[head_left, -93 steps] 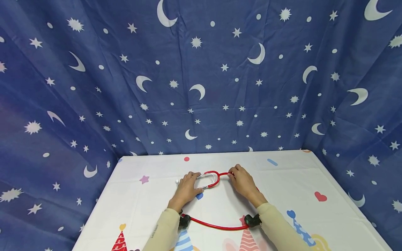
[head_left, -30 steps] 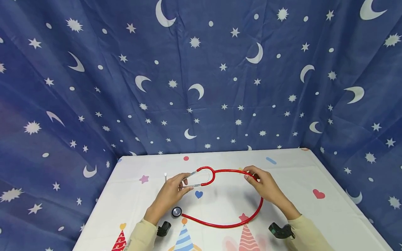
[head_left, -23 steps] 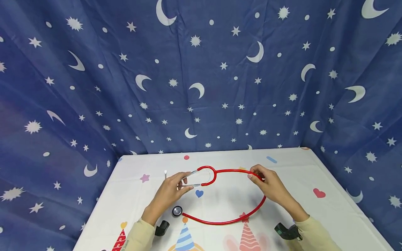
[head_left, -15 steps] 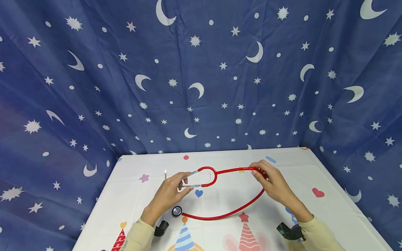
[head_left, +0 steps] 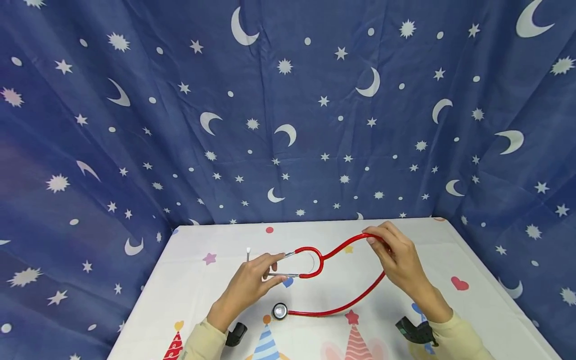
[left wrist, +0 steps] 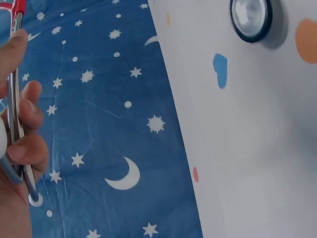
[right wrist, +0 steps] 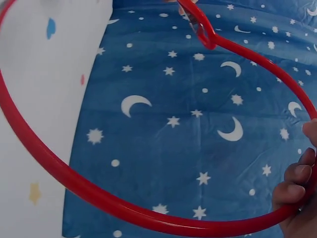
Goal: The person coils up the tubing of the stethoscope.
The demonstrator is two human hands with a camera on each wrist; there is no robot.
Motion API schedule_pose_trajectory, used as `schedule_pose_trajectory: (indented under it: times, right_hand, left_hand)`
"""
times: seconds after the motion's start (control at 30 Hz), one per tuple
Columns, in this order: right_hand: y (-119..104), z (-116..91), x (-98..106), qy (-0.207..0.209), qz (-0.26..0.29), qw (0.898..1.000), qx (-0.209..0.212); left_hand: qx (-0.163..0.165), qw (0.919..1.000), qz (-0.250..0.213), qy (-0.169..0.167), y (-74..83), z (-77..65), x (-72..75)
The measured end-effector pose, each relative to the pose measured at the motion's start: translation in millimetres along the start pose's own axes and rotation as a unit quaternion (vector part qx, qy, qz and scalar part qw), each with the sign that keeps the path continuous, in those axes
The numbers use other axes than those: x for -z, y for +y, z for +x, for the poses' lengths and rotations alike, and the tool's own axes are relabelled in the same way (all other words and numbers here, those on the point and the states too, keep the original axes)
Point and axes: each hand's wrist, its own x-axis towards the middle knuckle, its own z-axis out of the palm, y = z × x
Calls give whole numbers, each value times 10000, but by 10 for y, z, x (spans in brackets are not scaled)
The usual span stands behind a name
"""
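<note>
A stethoscope with red tubing (head_left: 344, 246) spans both hands in the head view. My left hand (head_left: 247, 285) grips its metal ear tubes (left wrist: 14, 104), fingers curled round them in the left wrist view. One white ear tip (head_left: 248, 249) pokes out beyond that hand. My right hand (head_left: 398, 255) pinches the tubing partway along, raising it into an arch. From there the tube curves down and back left to the round chest piece (head_left: 280, 311), which is near the table's front, below the left hand. The right wrist view shows the tube (right wrist: 148, 218) as a wide loop.
A white cloth with party-hat, heart and star prints covers the table (head_left: 193, 290). Behind and at both sides hangs a dark blue curtain (head_left: 288, 100) with moons and stars. Black wrist cameras (head_left: 414, 331) sit below each hand.
My right hand slid right along the tubing, then lifted it higher. My left hand drew back left from its first spot. The chest piece has just shifted right.
</note>
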Motion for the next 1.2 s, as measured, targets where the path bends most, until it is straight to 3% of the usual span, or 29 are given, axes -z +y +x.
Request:
schedule_pose_trajectory:
  times: [0.27, 0.6, 0.73, 0.97, 1.2]
  right_hand:
    - [-53, 147, -102, 278, 460, 9967, 614]
    - [-157, 313, -336, -45, 780, 9909, 1098]
    - [-203, 339, -415, -374, 844, 9910, 973]
    - [-226, 296, -535, -1091, 865, 9895, 388]
    - [-150, 215, -654, -1242, 984, 9871, 208]
  left_hand:
    - [-381, 9993, 10, 32, 93, 7, -65]
    - [-653, 9978, 24, -64, 193, 4, -134]
    - [-742, 9972, -18, -102, 248, 23, -146]
    - [-1042, 9944, 166, -26, 381, 38, -120]
    - [-1297, 9908, 320, 219, 462, 66, -82]
